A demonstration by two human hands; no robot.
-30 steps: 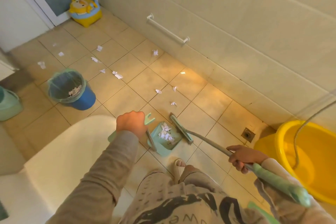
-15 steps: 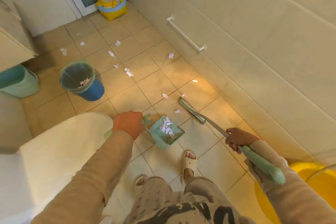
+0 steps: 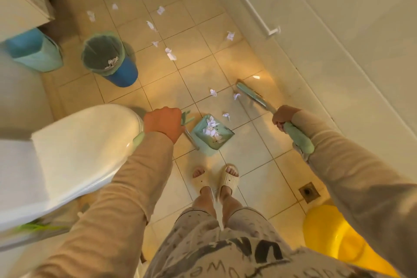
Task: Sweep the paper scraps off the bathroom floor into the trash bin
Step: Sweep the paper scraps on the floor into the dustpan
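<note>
Gathering step: left hand [image 3: 163,123] fisted round the handle of the mint-green plastic dustpan [image 3: 212,136], right hand [image 3: 282,117] clenched on the green long-handled broom [image 3: 252,97], which should next drag the white crumpled paper scraps [image 3: 213,92] lying on the floor between them into it

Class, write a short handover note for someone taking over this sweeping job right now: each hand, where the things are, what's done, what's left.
Left hand grips the handle of the dustpan; right hand grips the handle of the broom.
The dustpan is on the floor ahead of the feet, holding a pile of scraps. The broom's head is on the tiles to its right, near the wall. The trash bin stands ahead on the left, some paper already inside.
Done: one batch is in the pan.
Left: three loose scraps near the pan, more farther up the floor, then empty the pan into the bin.
</note>
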